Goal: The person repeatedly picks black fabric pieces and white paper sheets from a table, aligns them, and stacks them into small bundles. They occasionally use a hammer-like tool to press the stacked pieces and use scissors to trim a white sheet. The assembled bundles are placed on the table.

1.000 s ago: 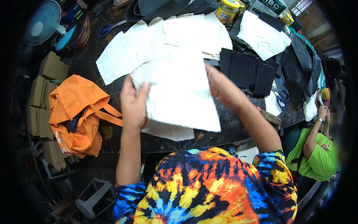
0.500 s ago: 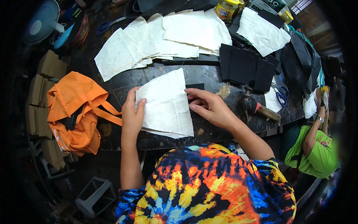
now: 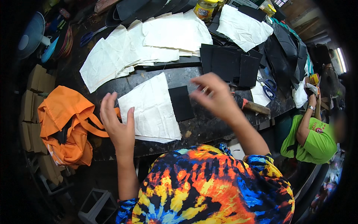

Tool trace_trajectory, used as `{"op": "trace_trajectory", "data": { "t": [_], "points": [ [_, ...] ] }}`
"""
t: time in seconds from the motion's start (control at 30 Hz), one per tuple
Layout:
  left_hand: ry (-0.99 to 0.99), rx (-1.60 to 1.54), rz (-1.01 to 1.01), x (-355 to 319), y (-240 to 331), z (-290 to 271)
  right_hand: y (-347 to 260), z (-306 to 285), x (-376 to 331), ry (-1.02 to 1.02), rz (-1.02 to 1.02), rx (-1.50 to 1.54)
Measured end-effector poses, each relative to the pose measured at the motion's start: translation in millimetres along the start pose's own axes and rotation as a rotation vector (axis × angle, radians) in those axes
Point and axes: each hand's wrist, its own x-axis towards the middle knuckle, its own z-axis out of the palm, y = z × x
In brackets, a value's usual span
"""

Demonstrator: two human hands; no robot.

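Note:
A white cloth piece [image 3: 149, 108], with another layer's edge showing under its lower rim, lies on the dark worktable in front of me. My left hand [image 3: 120, 121] is open at the cloth's left edge, fingers spread and thumb near its border. Beside the cloth's right edge lies a flat black rectangular piece [image 3: 181, 103], partly covered by the cloth. To the right of this piece, my right hand [image 3: 214, 95] is raised, slightly blurred, with thumb and forefinger apart and nothing visible between them.
White cloth pieces [image 3: 126, 46] overlap at the back, beside black panels [image 3: 225, 63]. A hammer [image 3: 255, 107] and blue-handled scissors [image 3: 269, 89] lie right. An orange bag [image 3: 67, 123] is at left, a worktable [image 3: 149, 148] beneath. A person in green [image 3: 315, 138] works at far right.
My right hand has drawn away from the cloth's right edge, leaving more of the black piece uncovered. The left hand's fingers have loosened and spread. The whole view has shifted somewhat.

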Motion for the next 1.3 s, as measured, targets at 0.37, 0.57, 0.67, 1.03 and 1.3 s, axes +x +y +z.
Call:
{"op": "trace_trajectory", "data": {
  "t": [0.37,0.57,0.67,1.03,1.3],
  "points": [
    [-0.211,-0.375,0.033,-27,25,23,69,-77,36,0.281,-0.126,-0.727],
    [-0.225,-0.381,0.016,-24,16,16,45,-69,9,-0.123,-0.077,-0.017],
    [-0.239,-0.394,0.036,-25,16,19,30,-68,-5,-0.262,0.015,0.189],
    [-0.51,-0.242,0.187,-29,18,34,3,19,-15,-0.196,0.245,0.582],
    [-0.513,-0.252,0.188,-29,18,33,11,43,-9,-0.192,0.223,0.401]
  ]
}}
